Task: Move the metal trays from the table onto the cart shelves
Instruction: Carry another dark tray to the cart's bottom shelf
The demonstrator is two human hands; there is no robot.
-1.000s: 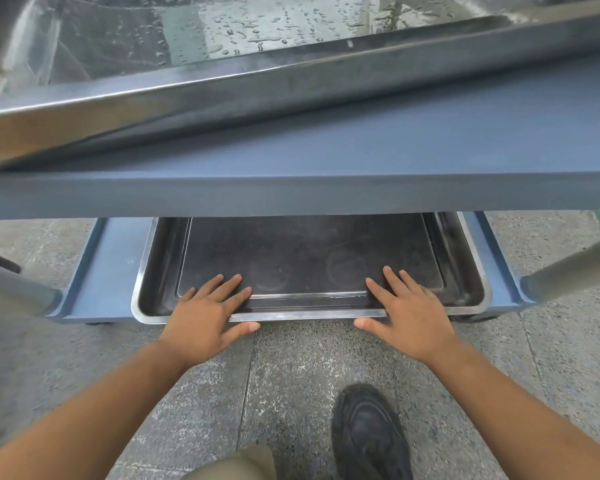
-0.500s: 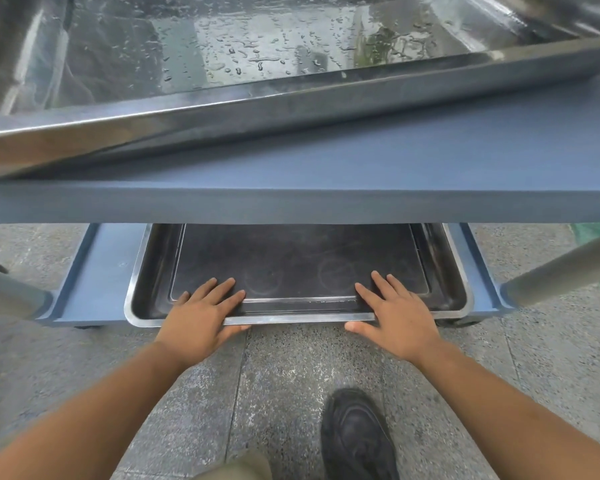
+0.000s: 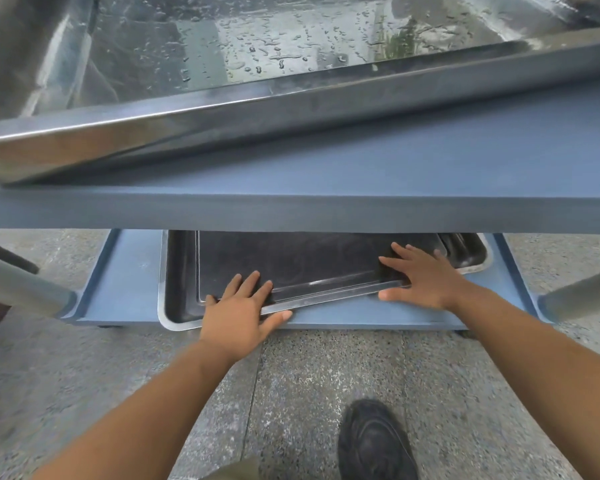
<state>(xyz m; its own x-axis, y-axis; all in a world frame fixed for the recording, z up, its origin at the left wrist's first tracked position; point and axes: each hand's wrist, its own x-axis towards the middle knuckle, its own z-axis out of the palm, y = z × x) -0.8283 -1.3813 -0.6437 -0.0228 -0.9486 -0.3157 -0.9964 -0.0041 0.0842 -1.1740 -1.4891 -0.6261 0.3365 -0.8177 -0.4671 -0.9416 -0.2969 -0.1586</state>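
On the blue cart's bottom shelf (image 3: pixel 132 271) lie two dark metal trays, one nested in the other. The outer tray (image 3: pixel 177 282) shows its left wall and front left corner. The inner tray (image 3: pixel 309 265) sits skewed, its right end farther back. My left hand (image 3: pixel 239 310) holds the front rim near the left, fingers on top and thumb at the edge. My right hand (image 3: pixel 426 275) holds the rim farther right in the same way. A large wet metal tray (image 3: pixel 291 109) rests on the upper shelf (image 3: pixel 361 188).
The upper shelf overhangs and hides the back of the lower trays. Round cart posts stand at the left (image 3: pixel 21 289) and right (image 3: pixel 582 296). Speckled concrete floor (image 3: pixel 326 368) lies below, with my black shoe (image 3: pixel 374 441) on it.
The lower trays have turned: their right end has slid back under the upper shelf while the left corner stays near the front. My right hand moved forward with the rim.
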